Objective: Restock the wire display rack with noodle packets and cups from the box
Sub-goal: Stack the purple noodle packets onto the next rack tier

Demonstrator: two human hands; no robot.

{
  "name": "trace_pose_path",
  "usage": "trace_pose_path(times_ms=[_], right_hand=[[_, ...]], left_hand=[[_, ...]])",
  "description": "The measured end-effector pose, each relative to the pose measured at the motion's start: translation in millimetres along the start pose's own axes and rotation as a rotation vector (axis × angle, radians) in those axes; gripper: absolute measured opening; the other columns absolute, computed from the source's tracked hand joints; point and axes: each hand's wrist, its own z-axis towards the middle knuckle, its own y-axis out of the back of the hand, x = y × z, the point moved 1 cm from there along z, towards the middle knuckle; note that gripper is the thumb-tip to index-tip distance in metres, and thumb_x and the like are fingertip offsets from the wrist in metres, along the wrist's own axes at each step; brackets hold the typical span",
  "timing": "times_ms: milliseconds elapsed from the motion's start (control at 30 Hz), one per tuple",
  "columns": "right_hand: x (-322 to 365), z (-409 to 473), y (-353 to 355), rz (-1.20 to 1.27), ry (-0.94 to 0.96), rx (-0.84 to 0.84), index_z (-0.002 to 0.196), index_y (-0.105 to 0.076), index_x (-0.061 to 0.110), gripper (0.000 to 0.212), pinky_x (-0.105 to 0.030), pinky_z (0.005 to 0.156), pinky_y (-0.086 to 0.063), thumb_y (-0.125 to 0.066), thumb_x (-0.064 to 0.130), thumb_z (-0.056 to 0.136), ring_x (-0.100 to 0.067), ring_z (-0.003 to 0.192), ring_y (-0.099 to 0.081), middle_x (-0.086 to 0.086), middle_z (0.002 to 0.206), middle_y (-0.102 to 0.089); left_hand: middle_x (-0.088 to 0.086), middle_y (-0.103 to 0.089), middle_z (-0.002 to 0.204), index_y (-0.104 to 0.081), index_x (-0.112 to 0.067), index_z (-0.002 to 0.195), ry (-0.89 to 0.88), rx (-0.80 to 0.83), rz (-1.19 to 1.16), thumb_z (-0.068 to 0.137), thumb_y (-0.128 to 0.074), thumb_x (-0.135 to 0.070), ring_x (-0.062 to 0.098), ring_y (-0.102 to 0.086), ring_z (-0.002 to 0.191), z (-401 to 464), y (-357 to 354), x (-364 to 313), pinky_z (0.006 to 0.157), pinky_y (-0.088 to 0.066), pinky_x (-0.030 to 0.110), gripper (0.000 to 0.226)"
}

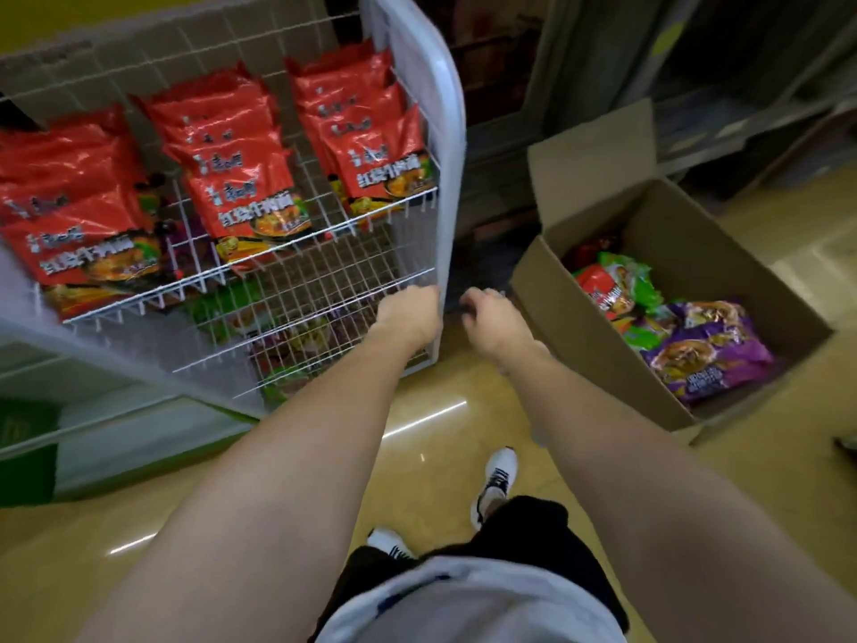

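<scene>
Your top shelf is full of red packets, more packets wait in the box, your left hand grips the rack edge, and your right hand hangs loosely curled, holding nothing.

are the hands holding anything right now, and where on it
The left hand touches the white wire display rack at its right front edge; whether it grips it cannot be told. The right hand, fingers loosely curled, holds nothing.

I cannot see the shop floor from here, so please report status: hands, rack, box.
Left hand on wire rack frame, grip unclear. Right hand empty, between rack and box. Purple packets wait in box. Path clear.
</scene>
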Motion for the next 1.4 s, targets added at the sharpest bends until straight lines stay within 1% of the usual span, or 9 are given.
trace_pose_path(times_ms=[133, 400, 567, 733, 833, 933, 1067, 1167, 1400], right_hand=[[-53.1, 7.3, 23.7, 0.062, -0.049, -0.032, 0.13, -0.059, 0.016, 0.034, -0.043, 0.094, -0.051, -0.053, 0.017, 0.096, -0.033, 0.111, -0.059, -0.011, 0.123, -0.057], [-181.2, -1.3, 62.6, 0.094, -0.263, -0.282, 0.13, -0.052, 0.002, 0.034, -0.047, 0.097, -0.046, -0.05, 0.012, 0.098, -0.038, 0.118, -0.051, -0.019, 0.127, -0.052], [-245.5, -15.7, 71.2, 0.147, -0.421, -0.252, 0.133, -0.051, 0.004, 0.034, -0.046, 0.096, -0.045, -0.049, 0.018, 0.102, -0.035, 0.12, -0.05, -0.017, 0.13, -0.05], [-277.8, -27.6, 67.7, 0.224, -0.529, -0.185, 0.135, -0.05, 0.006, 0.036, -0.046, 0.099, -0.046, -0.048, 0.021, 0.103, -0.034, 0.123, -0.049, -0.015, 0.13, -0.052], [-295.4, -32.1, 68.8, 0.266, -0.635, -0.164, 0.138, -0.048, 0.008, 0.038, -0.047, 0.099, -0.045, -0.047, 0.023, 0.104, -0.034, 0.125, -0.048, -0.015, 0.133, -0.049], [-315.7, -41.2, 73.6, 0.289, -0.763, -0.23, 0.135, -0.05, 0.009, 0.035, -0.046, 0.098, -0.047, -0.05, 0.023, 0.103, -0.033, 0.124, -0.048, -0.013, 0.134, -0.049], [-330.7, -48.7, 81.4, 0.297, -0.871, -0.251, 0.144, -0.045, 0.011, 0.044, -0.043, 0.105, -0.044, -0.05, 0.024, 0.103, -0.033, 0.131, -0.046, -0.012, 0.146, -0.045], [-336.7, -48.8, 84.4, 0.324, -0.943, -0.298, 0.147, -0.042, 0.01, 0.048, -0.042, 0.11, -0.04, -0.051, 0.021, 0.102, -0.031, 0.133, -0.044, -0.012, 0.145, -0.045], [-378.0, -53.4, 99.6, 0.306, -0.951, -0.363, 0.145, -0.045, 0.009, 0.047, -0.043, 0.109, -0.043, -0.054, 0.018, 0.1, -0.032, 0.127, -0.047, -0.014, 0.139, -0.049]], left_hand=[[0.014, -0.065, 0.115, -0.057, -0.016, 0.116, -0.077, -0.009, -0.004, 0.097, -0.048, -0.021, 0.037, -0.063, 0.103, 37.0, 6.3, -56.6, 0.084, -0.055, 0.045, 0.022], [0.012, -0.064, 0.122, -0.055, -0.018, 0.127, -0.201, 0.094, 0.003, 0.095, -0.048, -0.019, 0.035, -0.062, 0.109, 109.9, -16.2, -173.8, 0.082, -0.052, 0.04, 0.032], [0.011, -0.064, 0.123, -0.056, -0.018, 0.123, -0.296, 0.121, -0.005, 0.095, -0.047, -0.019, 0.035, -0.061, 0.113, 137.0, -32.9, -241.1, 0.084, -0.049, 0.04, 0.029], [0.009, -0.065, 0.115, -0.057, -0.02, 0.118, -0.406, 0.243, 0.045, 0.094, -0.049, -0.019, 0.034, -0.063, 0.106, 155.1, -57.6, -285.2, 0.08, -0.05, 0.039, 0.025], [0.012, -0.064, 0.12, -0.055, -0.021, 0.127, -0.495, 0.283, 0.135, 0.095, -0.05, -0.02, 0.036, -0.062, 0.109, 168.8, -69.4, -305.5, 0.083, -0.049, 0.04, 0.032], [0.013, -0.065, 0.121, -0.055, -0.02, 0.129, -0.585, 0.275, 0.164, 0.096, -0.05, -0.017, 0.037, -0.063, 0.111, 184.0, -75.4, -333.2, 0.084, -0.049, 0.041, 0.034], [0.012, -0.065, 0.122, -0.053, -0.019, 0.135, -0.662, 0.274, 0.154, 0.098, -0.05, -0.018, 0.034, -0.063, 0.112, 200.8, -77.7, -364.6, 0.084, -0.05, 0.04, 0.038], [0.013, -0.065, 0.124, -0.052, -0.019, 0.138, -0.735, 0.294, 0.205, 0.098, -0.051, -0.018, 0.034, -0.064, 0.111, 209.9, -83.5, -384.4, 0.085, -0.052, 0.041, 0.04], [0.011, -0.067, 0.117, -0.057, -0.019, 0.126, -0.686, 0.341, 0.217, 0.096, -0.056, -0.019, 0.033, -0.065, 0.106, 228.6, -105.2, -418.3, 0.084, -0.056, 0.042, 0.03]])
